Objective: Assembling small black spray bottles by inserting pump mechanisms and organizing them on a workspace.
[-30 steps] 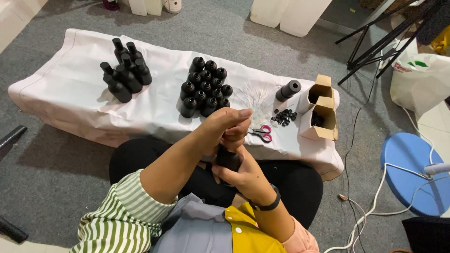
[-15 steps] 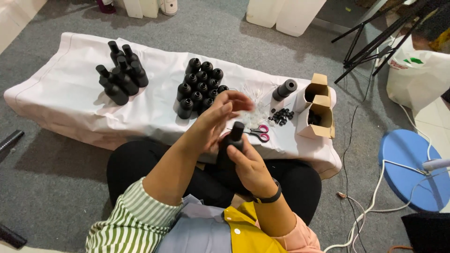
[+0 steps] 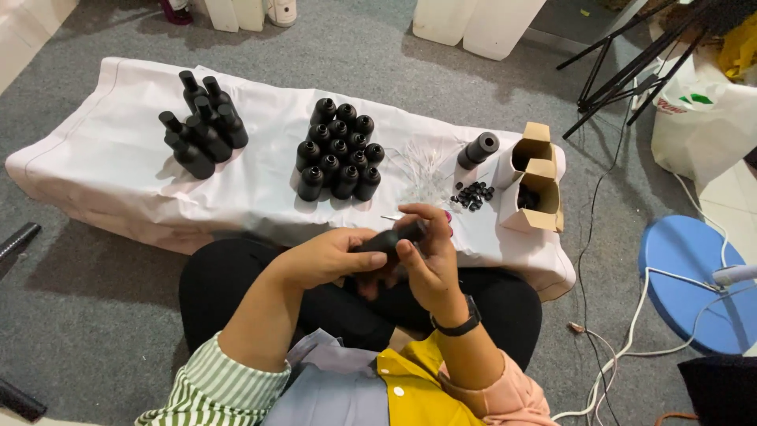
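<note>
Over lap, black bottle (image 3: 384, 241) horizontal, neck rightward.

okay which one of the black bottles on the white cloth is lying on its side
The lone black bottle just left of the cardboard boxes. It lies tipped over with its open mouth facing up-right, while the two clusters of bottles to its left stand upright.
</note>
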